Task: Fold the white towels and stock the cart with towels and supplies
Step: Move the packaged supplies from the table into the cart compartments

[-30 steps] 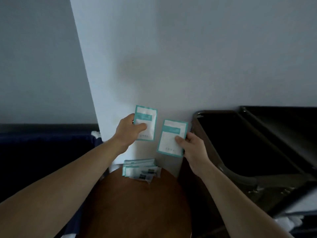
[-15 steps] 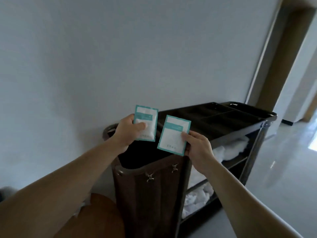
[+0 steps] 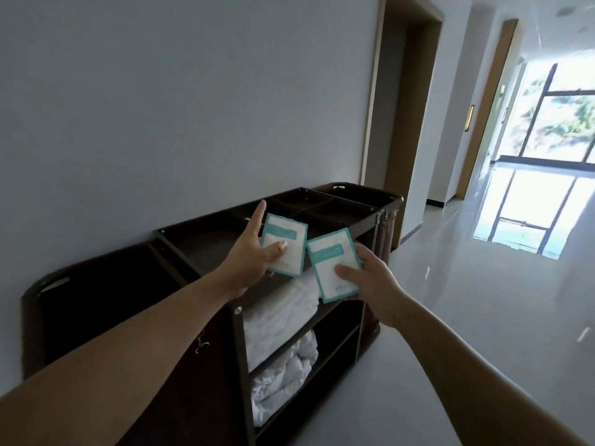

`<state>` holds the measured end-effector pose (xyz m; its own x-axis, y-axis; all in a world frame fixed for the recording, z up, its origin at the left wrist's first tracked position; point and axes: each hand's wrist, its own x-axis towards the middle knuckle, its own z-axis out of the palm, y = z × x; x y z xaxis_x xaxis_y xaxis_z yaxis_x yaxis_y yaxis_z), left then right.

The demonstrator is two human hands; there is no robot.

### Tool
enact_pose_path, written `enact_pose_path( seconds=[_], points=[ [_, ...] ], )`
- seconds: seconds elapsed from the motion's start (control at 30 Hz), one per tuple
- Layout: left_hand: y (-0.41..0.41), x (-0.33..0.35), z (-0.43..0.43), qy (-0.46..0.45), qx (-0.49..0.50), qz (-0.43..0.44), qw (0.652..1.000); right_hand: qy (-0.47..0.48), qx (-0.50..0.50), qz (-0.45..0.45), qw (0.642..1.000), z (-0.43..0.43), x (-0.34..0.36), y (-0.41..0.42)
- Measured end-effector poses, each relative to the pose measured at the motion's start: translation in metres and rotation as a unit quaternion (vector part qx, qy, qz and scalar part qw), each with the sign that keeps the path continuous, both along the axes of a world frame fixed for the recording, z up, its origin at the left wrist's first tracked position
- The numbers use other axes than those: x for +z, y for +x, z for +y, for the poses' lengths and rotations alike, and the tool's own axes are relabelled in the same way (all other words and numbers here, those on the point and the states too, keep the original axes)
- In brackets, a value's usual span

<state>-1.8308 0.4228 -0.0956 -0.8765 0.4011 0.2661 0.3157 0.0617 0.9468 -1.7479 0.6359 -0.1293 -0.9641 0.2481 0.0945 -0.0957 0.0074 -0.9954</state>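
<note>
Far to the left of your fingers, a dark laundry bag [image 3: 96, 317] hangs on the near end of the cart [image 3: 242, 355], which stands along the wall [image 3: 161, 107].

Your left hand [image 3: 252, 257] reaches out over the cart's top tray [image 3: 206, 243] and pinches a first packet [image 3: 286, 252], white with a teal border. The thumb lies across its front near the lower left corner. The index finger points straight out past its left edge, and the other fingers are hidden behind it.

Just right of that thumb, the second packet [image 3: 333, 268] of the same kind sits tilted, its upper left corner close to the first one's right edge. Whether the two touch cannot be told. Your right hand [image 3: 373, 281] grips it, with the thumb pressed on the front low down and the fingers curled behind along its right edge.

Below both sets of fingers, folded white towels [image 3: 280, 317] lie on the cart's middle shelf, and under them crumpled white towels [image 3: 283, 368] fill the lower shelf. Beyond your fingertips, the tray's divided compartments run toward the cart's far end.

To the right of your right hand, the glossy floor [image 3: 467, 317] stretches away to a bright window [image 3: 553, 123], well apart from everything you hold.
</note>
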Motion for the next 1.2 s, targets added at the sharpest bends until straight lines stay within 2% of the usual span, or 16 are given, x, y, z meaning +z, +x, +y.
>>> enact_pose_path(
  seconds=[0.17,0.33,0.43,0.63,0.8,0.93,1.0,1.1,1.2],
  points=[
    [-0.047,-0.015,0.031,0.023,-0.005,-0.014,1.000,0.024,0.021,0.005,0.999,0.042,-0.006,-0.034],
    [-0.117,-0.023,0.062,-0.002,-0.001,-0.023,1.000,0.141,0.003,-0.012,0.990,0.077,0.002,-0.098],
    [-0.159,-0.021,0.076,0.018,-0.024,-0.054,0.998,0.221,0.021,-0.035,0.974,0.090,0.010,-0.144],
    [-0.229,-0.017,0.092,0.018,-0.058,-0.056,0.997,0.226,0.030,-0.056,0.972,0.110,0.022,-0.227],
    [-0.268,-0.027,0.105,0.007,-0.064,-0.047,0.997,0.186,-0.011,-0.054,0.981,0.120,0.017,-0.290],
    [-0.301,-0.042,0.124,0.032,-0.004,-0.065,0.997,0.116,-0.040,-0.008,0.992,0.130,0.006,-0.340],
    [-0.314,-0.046,0.134,0.058,0.037,-0.074,0.995,0.042,-0.045,-0.003,0.998,0.136,-0.001,-0.362],
    [-0.331,-0.042,0.151,0.071,0.120,-0.056,0.989,-0.076,0.019,-0.024,0.997,0.147,-0.005,-0.390],
    [-0.347,-0.035,0.171,0.053,0.202,-0.030,0.978,-0.061,0.095,-0.044,0.993,0.157,-0.008,-0.419]
  ],
)
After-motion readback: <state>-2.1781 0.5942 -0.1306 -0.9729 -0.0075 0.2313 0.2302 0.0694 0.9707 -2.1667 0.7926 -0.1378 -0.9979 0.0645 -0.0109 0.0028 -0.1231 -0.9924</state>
